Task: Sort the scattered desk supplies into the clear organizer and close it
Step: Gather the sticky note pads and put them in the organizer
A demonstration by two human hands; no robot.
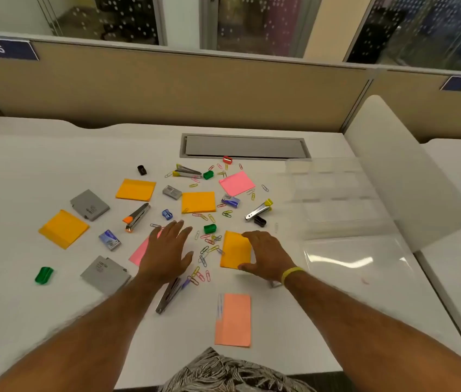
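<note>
Desk supplies lie scattered over the white desk (pixel 25 171). My right hand (pixel 267 258) has its thumb at the near edge and its fingers at the far edge of an orange sticky pad (pixel 235 250), gripping it on the desk. Spread flat, my left hand (pixel 167 250) covers most of a pink sticky note (pixel 138 254). Several coloured paper clips (pixel 205 251) lie between the hands. The clear organizer (pixel 336 199) stands open at the right, its lid (pixel 351 258) lying flat toward me.
More orange pads (pixel 63 229) (pixel 136 189) (pixel 198 202), a pink pad (pixel 236 182), a salmon pad (pixel 233 319), staplers (pixel 138 217) (pixel 259 210) (pixel 168 295), grey boxes (pixel 90 205) (pixel 105 274), staple boxes (pixel 109 239) and sharpeners (pixel 44 275) (pixel 210 228) surround the hands. A white divider (pixel 410 176) rises to the right.
</note>
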